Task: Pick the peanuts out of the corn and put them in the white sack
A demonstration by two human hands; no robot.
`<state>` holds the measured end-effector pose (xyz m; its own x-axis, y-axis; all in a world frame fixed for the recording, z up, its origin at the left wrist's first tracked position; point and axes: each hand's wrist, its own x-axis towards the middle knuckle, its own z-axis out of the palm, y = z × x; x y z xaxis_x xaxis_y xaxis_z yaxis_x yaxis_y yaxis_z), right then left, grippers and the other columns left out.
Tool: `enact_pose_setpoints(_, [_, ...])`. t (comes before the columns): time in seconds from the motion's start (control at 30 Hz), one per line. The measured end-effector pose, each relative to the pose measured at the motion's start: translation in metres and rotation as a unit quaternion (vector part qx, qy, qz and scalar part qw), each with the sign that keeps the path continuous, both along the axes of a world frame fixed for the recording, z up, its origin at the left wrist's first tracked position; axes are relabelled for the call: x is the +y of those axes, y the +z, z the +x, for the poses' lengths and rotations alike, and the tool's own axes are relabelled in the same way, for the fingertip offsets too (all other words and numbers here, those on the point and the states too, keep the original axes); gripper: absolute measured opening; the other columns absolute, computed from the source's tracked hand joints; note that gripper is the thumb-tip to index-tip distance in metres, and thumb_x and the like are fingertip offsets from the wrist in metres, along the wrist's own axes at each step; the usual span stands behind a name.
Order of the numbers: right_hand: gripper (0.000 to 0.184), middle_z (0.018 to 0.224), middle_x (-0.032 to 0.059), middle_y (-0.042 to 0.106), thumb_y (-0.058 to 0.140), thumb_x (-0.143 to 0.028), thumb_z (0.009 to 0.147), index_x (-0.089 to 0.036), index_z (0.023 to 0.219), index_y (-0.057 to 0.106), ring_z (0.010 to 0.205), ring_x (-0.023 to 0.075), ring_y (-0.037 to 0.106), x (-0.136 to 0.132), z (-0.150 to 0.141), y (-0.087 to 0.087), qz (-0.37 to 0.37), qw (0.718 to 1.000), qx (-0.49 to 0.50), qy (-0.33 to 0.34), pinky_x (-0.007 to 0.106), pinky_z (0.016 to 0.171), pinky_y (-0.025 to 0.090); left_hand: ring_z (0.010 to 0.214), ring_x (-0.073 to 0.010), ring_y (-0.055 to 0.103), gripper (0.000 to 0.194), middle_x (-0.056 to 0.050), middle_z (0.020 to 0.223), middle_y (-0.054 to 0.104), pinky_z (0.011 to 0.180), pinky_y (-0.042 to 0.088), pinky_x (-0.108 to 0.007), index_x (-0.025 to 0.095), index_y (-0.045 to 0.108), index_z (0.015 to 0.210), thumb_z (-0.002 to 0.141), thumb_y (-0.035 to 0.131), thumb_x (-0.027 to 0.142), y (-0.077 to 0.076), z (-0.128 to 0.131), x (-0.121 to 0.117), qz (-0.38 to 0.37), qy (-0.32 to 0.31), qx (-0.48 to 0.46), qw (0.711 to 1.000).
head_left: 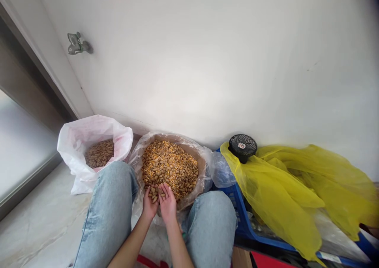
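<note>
My left hand [150, 205] and my right hand [167, 203] are side by side, palms up and cupped, at the near edge of a clear plastic bag [205, 157]. Several unshelled peanuts [154, 193] lie in the left hand, its fingers partly hidden by them. On the right hand, the fingers are slightly curled and carry a few peanuts [162, 194]. Beneath and beyond them, the bag holds a mix of yellow corn kernels [166, 161] and peanuts.
To the left stands a white sack [69, 141] with peanuts inside. At right, a blue crate [241, 216] bears yellow netting [278, 197] and a black round fan [242, 145]. My knees flank the bag; a white wall [189, 62] with a tap [78, 44] is behind.
</note>
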<state>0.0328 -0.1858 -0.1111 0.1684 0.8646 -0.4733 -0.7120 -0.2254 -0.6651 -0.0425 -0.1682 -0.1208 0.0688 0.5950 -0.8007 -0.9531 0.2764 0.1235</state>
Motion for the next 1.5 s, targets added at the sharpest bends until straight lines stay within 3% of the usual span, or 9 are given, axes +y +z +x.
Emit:
enact_pose_setpoints(0.13, [0.026,0.099,0.0032,0.065,0.059,-0.022,0.065,-0.021,0.090,0.063,0.102,0.0154,0.055,-0.002,-0.001,-0.005,-0.004,0.998,0.056,-0.041,0.035,0.098,0.037,0.062,-0.0128,0.061,0.012,-0.003,0.069,0.062,0.063,0.050,-0.025,0.017,0.056,0.075,0.078,0.045,0.016,-0.002,-0.001,-0.001,0.017,-0.004,-0.010,1.000])
enact_pose_setpoints(0.43, [0.029,0.101,0.0010,0.063,0.057,-0.015,0.064,-0.022,0.092,0.062,0.103,0.0139,0.054,0.001,0.014,-0.009,0.018,0.997,0.061,-0.052,0.032,0.097,0.038,0.068,-0.0139,0.062,0.013,-0.004,0.072,0.062,0.065,0.051,-0.027,0.020,0.054,0.079,0.077,0.043,0.015,-0.006,0.001,-0.001,0.042,0.006,-0.022,0.999])
enact_pose_setpoints(0.8, [0.037,0.119,0.0048,0.053,0.060,-0.034,0.067,-0.026,0.103,0.057,0.103,0.0210,0.054,-0.001,0.011,0.017,0.035,0.997,-0.074,0.019,0.043,0.087,0.043,0.065,-0.0123,0.061,0.010,-0.003,0.072,0.062,0.058,0.050,-0.024,0.018,0.056,0.079,0.076,0.046,0.017,-0.004,0.001,-0.001,0.032,-0.003,-0.021,0.999])
enact_pose_setpoints(0.9, [0.030,0.112,0.0065,0.059,0.054,-0.035,0.072,-0.023,0.099,0.061,0.107,0.0210,0.051,-0.005,0.000,0.019,0.065,0.953,-0.287,0.071,0.044,0.095,0.035,0.063,-0.0116,0.061,0.012,-0.003,0.070,0.062,0.059,0.050,-0.023,0.018,0.056,0.078,0.077,0.044,0.016,-0.007,0.002,-0.001,0.024,0.001,-0.024,0.999])
enact_pose_setpoints(1.0, [0.028,0.115,0.0033,0.057,0.046,-0.028,0.077,-0.027,0.101,0.061,0.119,0.0189,0.039,-0.011,-0.011,0.020,0.128,0.858,-0.478,0.136,0.044,0.103,0.022,0.070,-0.0143,0.062,0.015,-0.004,0.066,0.061,0.067,0.050,-0.026,0.017,0.056,0.075,0.079,0.042,0.019,-0.009,0.002,0.001,0.012,-0.014,-0.033,0.999])
enact_pose_setpoints(1.1, [0.035,0.119,-0.0006,0.054,0.041,-0.019,0.078,-0.032,0.108,0.056,0.123,0.0180,0.033,-0.017,-0.017,0.019,0.163,0.785,-0.558,0.211,0.047,0.104,0.017,0.077,-0.0151,0.062,0.024,-0.004,0.064,0.060,0.072,0.050,-0.027,0.018,0.056,0.072,0.081,0.034,0.016,-0.010,0.002,0.003,0.017,-0.013,0.001,1.000])
enact_pose_setpoints(1.2, [0.036,0.121,0.0000,0.052,0.042,-0.021,0.078,-0.031,0.112,0.052,0.123,0.0190,0.032,-0.020,-0.017,0.016,0.173,0.767,-0.573,0.233,0.047,0.103,0.019,0.080,-0.0152,0.061,0.025,-0.004,0.065,0.061,0.073,0.049,-0.027,0.019,0.056,0.072,0.081,0.033,0.014,-0.012,0.002,0.003,0.010,-0.001,0.024,1.000])
enact_pose_setpoints(1.37, [0.038,0.120,0.0066,0.051,0.037,-0.028,0.081,-0.022,0.117,0.048,0.115,0.0169,0.042,0.001,-0.001,0.008,0.136,0.791,-0.583,0.128,0.038,0.099,0.029,0.068,-0.0126,0.062,0.013,-0.003,0.069,0.062,0.069,0.050,-0.026,0.018,0.056,0.077,0.078,0.043,0.017,-0.011,0.004,0.003,0.006,0.004,-0.051,0.999])
enact_pose_setpoints(1.5, [0.049,0.122,0.0117,0.046,0.044,-0.031,0.077,-0.017,0.123,0.039,0.115,0.0203,0.038,0.041,0.022,0.006,0.077,0.723,-0.678,0.108,0.038,0.098,0.028,0.067,-0.0136,0.062,0.012,-0.002,0.070,0.063,0.063,0.051,-0.027,0.017,0.055,0.076,0.078,0.044,0.016,-0.005,0.004,0.002,0.003,0.027,-0.065,0.998])
